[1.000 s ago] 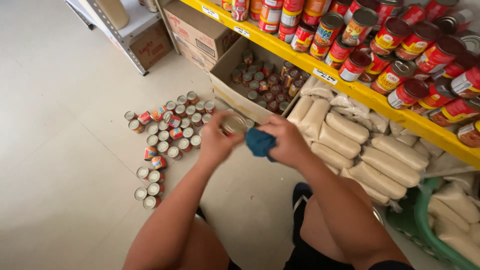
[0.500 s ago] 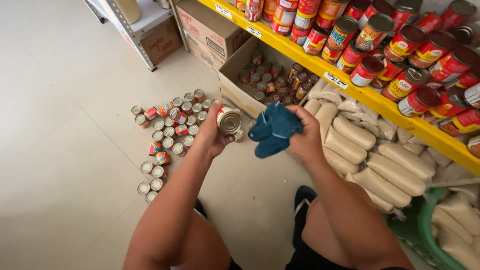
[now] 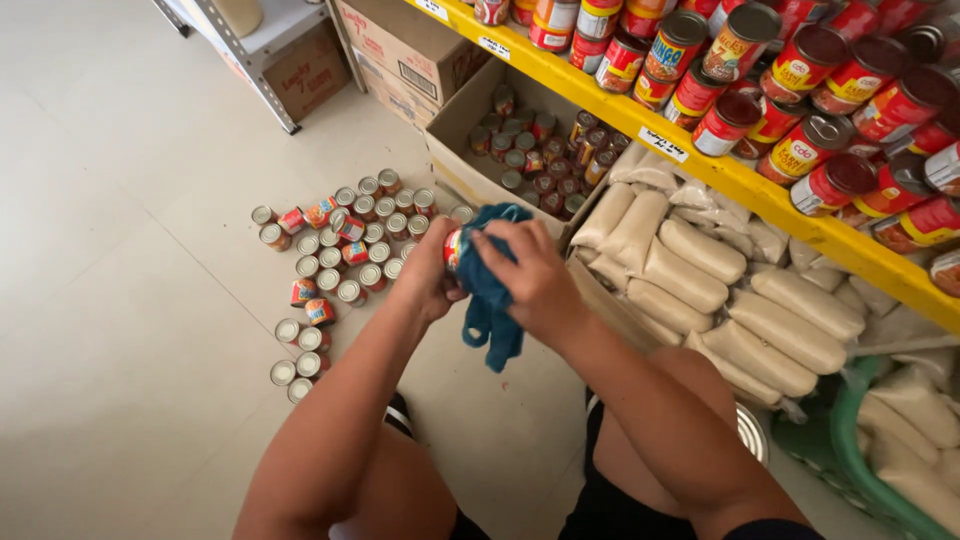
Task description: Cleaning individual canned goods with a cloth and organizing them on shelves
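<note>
Wiping step in hand — left hand (image 3: 432, 280) clasps a small red-labelled can (image 3: 453, 250) at frame centre, right hand (image 3: 522, 280) closed on a blue cloth (image 3: 492, 310) pressed over it; floor cans (image 3: 335, 262) at 9 o'clock — next move calls for turning the can under the cloth.
</note>
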